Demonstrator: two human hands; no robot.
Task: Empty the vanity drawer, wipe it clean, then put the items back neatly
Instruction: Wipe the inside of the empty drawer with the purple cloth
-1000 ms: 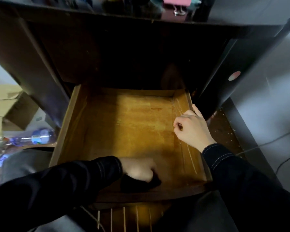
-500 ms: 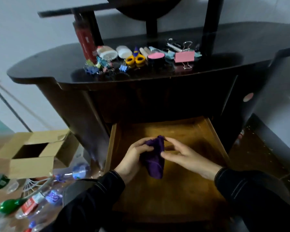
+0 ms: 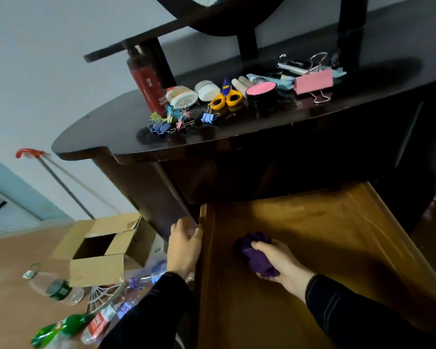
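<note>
cloth [image 3: 256,256] balled in the right hand [image 3: 277,260] should sweep drawer [image 3: 337,235] corners beyond it; left hand [image 3: 185,244], curled on the rim, steadies.

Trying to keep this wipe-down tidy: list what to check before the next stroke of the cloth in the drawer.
1. Drawer emptied: ok, only the purple cloth is in it.
2. Cloth gripped: ok, the right hand holds it low in the drawer.
3. Drawer steadied: cannot tell; the left hand is at its left wall, grip unclear.
4. Items out of the way: ok, scissors and binder clips lie on the vanity top.
5. Floor clean: cannot tell, too dim.
</note>
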